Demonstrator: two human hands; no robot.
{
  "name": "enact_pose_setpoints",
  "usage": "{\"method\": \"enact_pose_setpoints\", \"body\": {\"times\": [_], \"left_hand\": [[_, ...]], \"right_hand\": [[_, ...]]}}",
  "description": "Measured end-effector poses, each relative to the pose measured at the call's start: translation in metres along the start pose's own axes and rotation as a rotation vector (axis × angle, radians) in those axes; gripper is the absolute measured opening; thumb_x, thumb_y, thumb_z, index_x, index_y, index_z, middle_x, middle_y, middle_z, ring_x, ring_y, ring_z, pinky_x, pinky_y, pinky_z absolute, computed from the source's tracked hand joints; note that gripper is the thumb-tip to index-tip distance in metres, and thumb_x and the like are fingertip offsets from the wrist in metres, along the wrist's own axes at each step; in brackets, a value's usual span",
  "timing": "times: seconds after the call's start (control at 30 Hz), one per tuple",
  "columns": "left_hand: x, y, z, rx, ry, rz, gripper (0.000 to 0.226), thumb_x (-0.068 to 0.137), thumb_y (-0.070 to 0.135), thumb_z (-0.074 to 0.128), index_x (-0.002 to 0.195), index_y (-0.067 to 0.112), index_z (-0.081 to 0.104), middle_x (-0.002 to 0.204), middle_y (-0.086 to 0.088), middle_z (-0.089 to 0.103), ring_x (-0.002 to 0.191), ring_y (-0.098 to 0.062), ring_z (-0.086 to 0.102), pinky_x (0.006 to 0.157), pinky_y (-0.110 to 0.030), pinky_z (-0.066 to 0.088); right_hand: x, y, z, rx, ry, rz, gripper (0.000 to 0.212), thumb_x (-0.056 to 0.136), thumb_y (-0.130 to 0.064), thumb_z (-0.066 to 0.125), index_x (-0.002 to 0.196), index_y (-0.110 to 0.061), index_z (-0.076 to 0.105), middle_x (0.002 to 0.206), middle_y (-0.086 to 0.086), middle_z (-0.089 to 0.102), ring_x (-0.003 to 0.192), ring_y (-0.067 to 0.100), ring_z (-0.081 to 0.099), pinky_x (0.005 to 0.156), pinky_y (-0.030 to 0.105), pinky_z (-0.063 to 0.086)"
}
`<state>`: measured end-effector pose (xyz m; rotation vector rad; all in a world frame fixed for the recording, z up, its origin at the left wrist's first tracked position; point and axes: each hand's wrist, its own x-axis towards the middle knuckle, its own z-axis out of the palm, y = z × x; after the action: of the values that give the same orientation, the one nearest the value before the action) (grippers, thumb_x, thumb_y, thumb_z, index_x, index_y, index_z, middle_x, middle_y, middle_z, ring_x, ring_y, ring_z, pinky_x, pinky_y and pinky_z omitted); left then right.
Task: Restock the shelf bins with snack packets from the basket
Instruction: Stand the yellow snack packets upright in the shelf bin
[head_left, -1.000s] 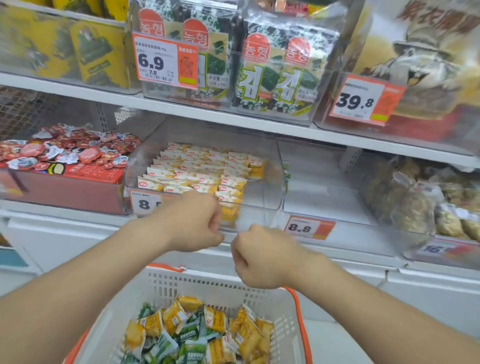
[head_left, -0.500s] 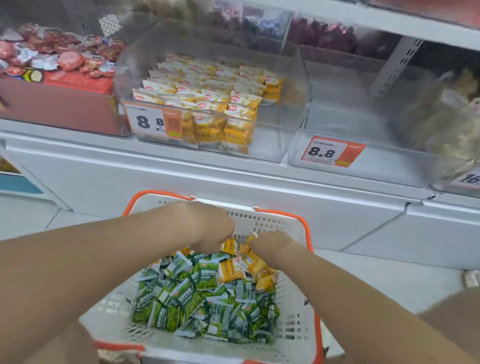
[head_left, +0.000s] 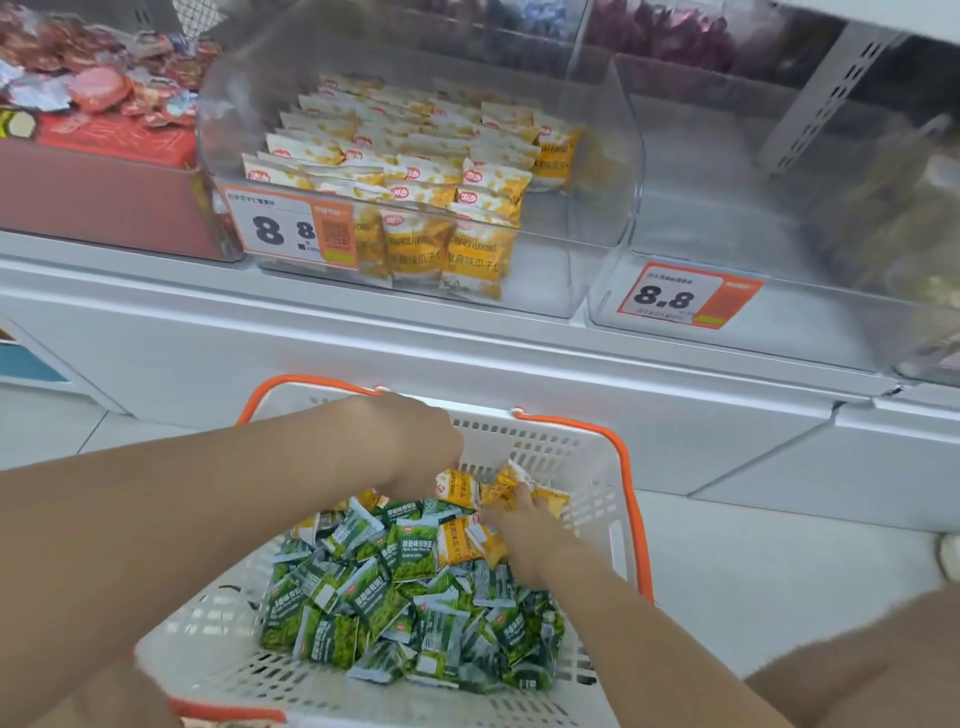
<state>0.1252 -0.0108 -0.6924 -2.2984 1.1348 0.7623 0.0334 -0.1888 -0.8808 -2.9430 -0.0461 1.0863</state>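
Note:
A white basket (head_left: 597, 467) with an orange rim stands on the floor below the shelf. It holds several green snack packets (head_left: 410, 603) and, at its far end, yellow snack packets (head_left: 460, 543). My left hand (head_left: 415, 447) reaches down at the far end and pinches the top of an upright yellow packet (head_left: 457, 491). Beside it, my right hand (head_left: 519, 525) grips a bunch of yellow packets (head_left: 511, 486). On the shelf above, a clear bin (head_left: 602, 171) holds rows of the same yellow packets (head_left: 415, 171).
Right of that bin stands an empty clear bin (head_left: 779, 332) with an 8.8 price tag (head_left: 675, 299). A red box of red-wrapped sweets (head_left: 104, 140) is on the left, and a bin of brownish goods (head_left: 893, 208) on the far right. White cabinet fronts run below the shelf.
My hands dropped from the shelf bin's front down into the basket. My view tilted down with them. Both hands now hold yellow packets at the basket's far end.

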Motion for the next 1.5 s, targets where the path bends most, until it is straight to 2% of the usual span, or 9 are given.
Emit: {"method": "enact_pose_setpoints", "body": {"times": [0.17, 0.37, 0.53, 0.7, 0.87, 1.03, 1.17, 1.33, 1.5], "left_hand": [[-0.002, 0.004, 0.000, -0.025, -0.024, 0.065, 0.034, 0.108, 0.021, 0.045, 0.074, 0.020, 0.042, 0.078, -0.001, 0.049, 0.063, -0.018, 0.047, 0.059, -0.034, 0.042], [0.001, 0.011, 0.004, -0.051, -0.024, 0.098, 0.023, 0.106, 0.019, 0.044, 0.085, 0.014, 0.053, 0.076, -0.002, 0.048, 0.059, -0.019, 0.039, 0.053, -0.030, 0.034], [-0.004, 0.003, -0.006, -0.053, 0.005, 0.045, 0.026, 0.106, 0.034, 0.047, 0.111, 0.015, 0.064, 0.105, -0.006, 0.063, 0.081, -0.025, 0.059, 0.067, -0.036, 0.048], [-0.026, -0.009, -0.030, -0.058, 0.021, -0.035, 0.048, 0.094, 0.039, 0.074, 0.135, 0.021, 0.057, 0.131, -0.005, 0.060, 0.095, -0.026, 0.058, 0.074, -0.034, 0.048], [-0.051, -0.029, -0.054, -0.140, 0.394, -0.075, 0.062, 0.060, 0.051, 0.096, 0.103, 0.029, 0.056, 0.102, 0.010, 0.062, 0.093, -0.019, 0.063, 0.069, -0.036, 0.052], [-0.077, -0.054, -0.070, -0.617, 0.681, 0.012, 0.032, 0.074, 0.034, 0.093, 0.094, 0.031, 0.069, 0.077, 0.012, 0.075, 0.069, 0.000, 0.067, 0.065, -0.026, 0.048], [-0.085, -0.056, -0.076, -1.179, 0.823, -0.036, 0.015, 0.085, 0.019, 0.087, 0.094, 0.018, 0.076, 0.073, -0.003, 0.078, 0.073, -0.019, 0.077, 0.068, -0.034, 0.062], [-0.086, -0.046, -0.088, -2.048, 0.725, -0.002, 0.020, 0.084, 0.002, 0.080, 0.103, -0.002, 0.075, 0.101, -0.021, 0.078, 0.082, -0.025, 0.079, 0.067, -0.027, 0.064], [-0.079, -0.043, -0.090, -2.250, 0.662, 0.062, 0.031, 0.072, 0.005, 0.078, 0.102, -0.001, 0.073, 0.096, -0.016, 0.079, 0.081, -0.022, 0.079, 0.065, -0.024, 0.063]], "right_hand": [[0.002, -0.016, 0.014, -0.252, 0.119, -0.045, 0.059, 0.098, -0.010, 0.063, 0.151, -0.013, 0.036, 0.150, 0.019, 0.030, 0.124, 0.045, 0.045, 0.098, 0.050, 0.046], [0.010, -0.006, 0.009, -0.436, 0.192, -0.110, 0.047, 0.098, -0.022, 0.062, 0.140, -0.005, 0.050, 0.138, 0.017, 0.043, 0.127, 0.036, 0.041, 0.106, 0.047, 0.039], [0.000, 0.002, -0.032, -0.008, 0.240, -0.219, 0.031, 0.079, -0.028, 0.062, 0.106, -0.014, 0.056, 0.096, 0.008, 0.058, 0.086, 0.033, 0.058, 0.073, 0.041, 0.053], [-0.033, -0.016, -0.094, 0.348, 0.457, -0.312, 0.026, 0.082, -0.031, 0.049, 0.099, -0.020, 0.065, 0.085, -0.001, 0.059, 0.074, 0.024, 0.055, 0.063, 0.036, 0.049], [-0.086, -0.042, -0.184, 0.593, 0.483, -0.391, 0.018, 0.081, -0.032, 0.050, 0.076, -0.023, 0.064, 0.069, 0.003, 0.066, 0.067, 0.023, 0.062, 0.060, 0.037, 0.050], [-0.140, -0.039, -0.249, 1.031, 0.385, -0.309, 0.007, 0.096, -0.020, 0.064, 0.093, -0.017, 0.059, 0.085, 0.009, 0.075, 0.078, 0.042, 0.076, 0.064, 0.042, 0.056], [-0.170, -0.019, -0.287, 1.006, 0.482, -0.313, 0.035, 0.081, -0.014, 0.085, 0.111, -0.012, 0.066, 0.094, 0.013, 0.079, 0.080, 0.029, 0.078, 0.058, 0.026, 0.053], [-0.171, -0.001, -0.294, 1.086, 0.594, -0.304, 0.042, 0.082, -0.011, 0.087, 0.120, -0.016, 0.069, 0.102, 0.005, 0.079, 0.085, 0.017, 0.075, 0.069, 0.029, 0.060], [-0.167, 0.007, -0.302, 1.163, 0.507, -0.284, 0.036, 0.085, -0.007, 0.084, 0.118, -0.009, 0.071, 0.105, 0.011, 0.079, 0.095, 0.029, 0.077, 0.083, 0.037, 0.064]]}}
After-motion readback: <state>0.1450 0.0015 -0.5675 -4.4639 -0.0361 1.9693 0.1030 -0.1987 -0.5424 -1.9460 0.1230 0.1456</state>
